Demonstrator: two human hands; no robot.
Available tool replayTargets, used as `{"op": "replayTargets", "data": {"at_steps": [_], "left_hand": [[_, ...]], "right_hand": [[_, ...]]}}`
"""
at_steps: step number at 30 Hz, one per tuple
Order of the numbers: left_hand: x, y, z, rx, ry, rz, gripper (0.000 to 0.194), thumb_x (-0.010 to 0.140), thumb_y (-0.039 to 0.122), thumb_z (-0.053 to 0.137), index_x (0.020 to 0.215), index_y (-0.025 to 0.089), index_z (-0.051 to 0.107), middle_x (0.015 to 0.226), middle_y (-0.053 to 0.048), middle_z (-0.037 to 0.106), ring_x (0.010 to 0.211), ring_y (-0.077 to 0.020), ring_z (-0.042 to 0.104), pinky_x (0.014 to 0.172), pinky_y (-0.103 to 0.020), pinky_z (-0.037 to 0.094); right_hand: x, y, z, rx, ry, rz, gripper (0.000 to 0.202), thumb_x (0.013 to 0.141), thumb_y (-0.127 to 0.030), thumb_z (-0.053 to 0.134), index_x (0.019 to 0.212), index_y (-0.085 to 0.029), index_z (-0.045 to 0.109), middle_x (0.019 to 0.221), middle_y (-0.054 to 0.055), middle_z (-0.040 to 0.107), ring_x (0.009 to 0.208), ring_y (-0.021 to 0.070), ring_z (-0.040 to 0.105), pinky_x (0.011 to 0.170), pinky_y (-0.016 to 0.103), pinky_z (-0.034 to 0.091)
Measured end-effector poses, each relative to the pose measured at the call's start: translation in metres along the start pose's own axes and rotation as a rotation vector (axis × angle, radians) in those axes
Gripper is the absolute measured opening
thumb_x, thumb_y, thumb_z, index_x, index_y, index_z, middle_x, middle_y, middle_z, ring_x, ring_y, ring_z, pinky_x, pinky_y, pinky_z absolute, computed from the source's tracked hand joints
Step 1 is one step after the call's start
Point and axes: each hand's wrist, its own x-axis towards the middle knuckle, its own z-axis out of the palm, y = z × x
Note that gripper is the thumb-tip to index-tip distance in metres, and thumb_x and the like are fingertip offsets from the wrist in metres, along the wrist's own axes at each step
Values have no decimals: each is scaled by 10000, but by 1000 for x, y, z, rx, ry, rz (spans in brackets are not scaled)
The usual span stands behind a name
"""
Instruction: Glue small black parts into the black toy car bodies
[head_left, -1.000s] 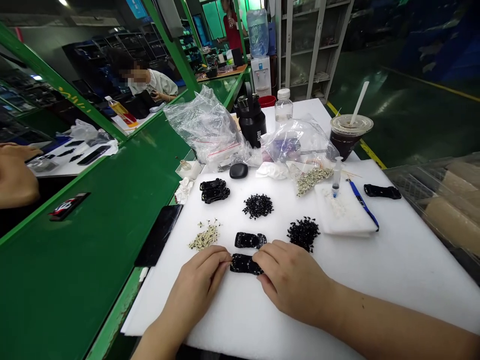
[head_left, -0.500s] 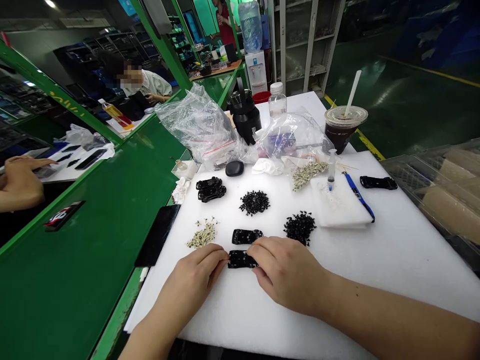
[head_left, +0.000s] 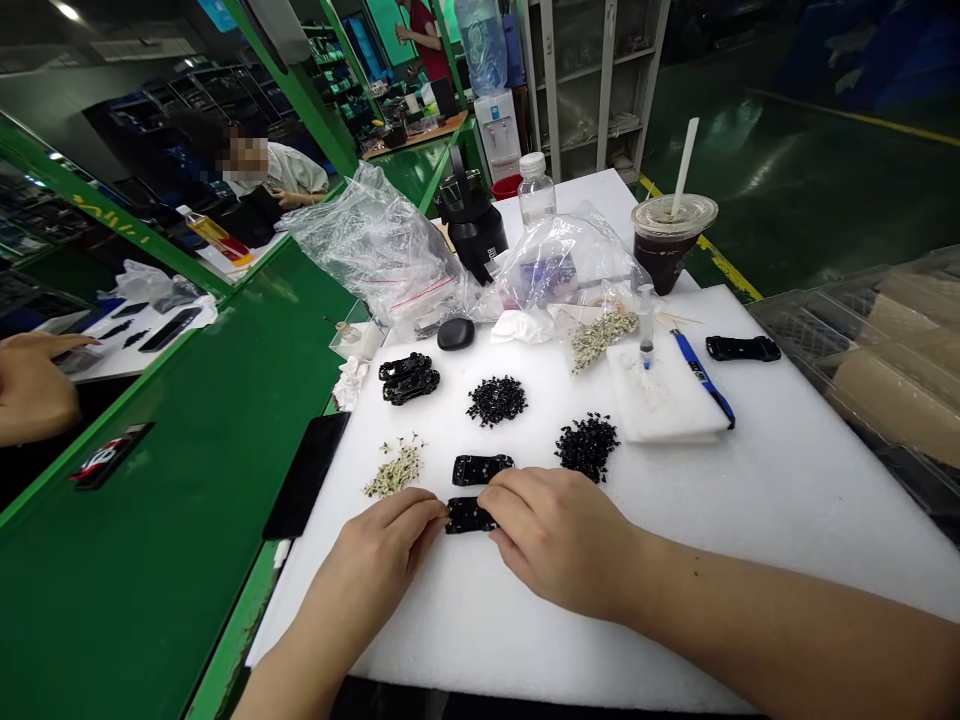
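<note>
A black toy-car chassis plate (head_left: pixel 470 515) lies flat on the white foam sheet between my hands. My left hand (head_left: pixel 382 545) pinches its left end with thumb and fingertips. Closed round the right end, the fingers of my right hand (head_left: pixel 559 535) cover that part. Just beyond it rests a second black chassis plate (head_left: pixel 481 469), close to my right fingertips. Small cream-coloured parts (head_left: pixel 396 470) are heaped past my left hand. Two piles of tiny black parts (head_left: pixel 497 400) and black pieces (head_left: pixel 587 447) lie farther out, the latter behind my right hand.
Several stacked black chassis (head_left: pixel 409 378) sit at the back left, and one more chassis (head_left: pixel 742 348) at the far right. A syringe (head_left: pixel 646 330) stands by a blue lanyard (head_left: pixel 703 378). Behind are plastic bags (head_left: pixel 390 260), a black bottle (head_left: pixel 474 225) and an iced drink (head_left: pixel 670 240).
The whole view has shifted slightly, so things appear a little farther left and mostly higher. Both hands keep their places at the ends of the near chassis plate.
</note>
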Motion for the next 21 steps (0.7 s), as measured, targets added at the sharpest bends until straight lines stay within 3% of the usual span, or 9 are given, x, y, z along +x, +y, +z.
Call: {"op": "replayTargets", "data": {"at_steps": [12,21], "left_hand": [[2,0,-1,7,-15,34,240,998,230,455,916,169,672,882,-37,699,717,-146,676,642,-268,568],[-13,-3,14,-133,112,-76,160,957,261,550,972,194,694,973,-59,700,879,-180,681,795,-298,588]], "right_hand": [[0,2,3,-1,43,-29,197,932,-97,467,1055,-133,617,973,66,641,800,201,591,678,335,497],[0,2,2,2,46,-25,199,936,-94,465,1064,-137,612,978,76,651,823,201,606,698,328,505]]}}
